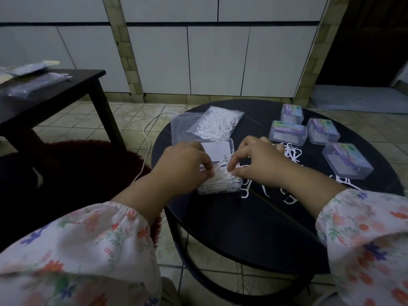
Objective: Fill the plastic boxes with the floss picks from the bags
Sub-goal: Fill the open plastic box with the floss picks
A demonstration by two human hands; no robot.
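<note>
Where picks (217, 176) pile: both hands' grip.

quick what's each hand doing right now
Left hand: pinching floss picks in the open plastic box.
Right hand: also pinching floss picks over the same box.

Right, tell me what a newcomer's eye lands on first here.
First, the two hands, left hand and right hand, pinching white floss picks over an open plastic box at the round table's near left. Then the bag of picks just behind it, and four closed boxes at the right.
</note>
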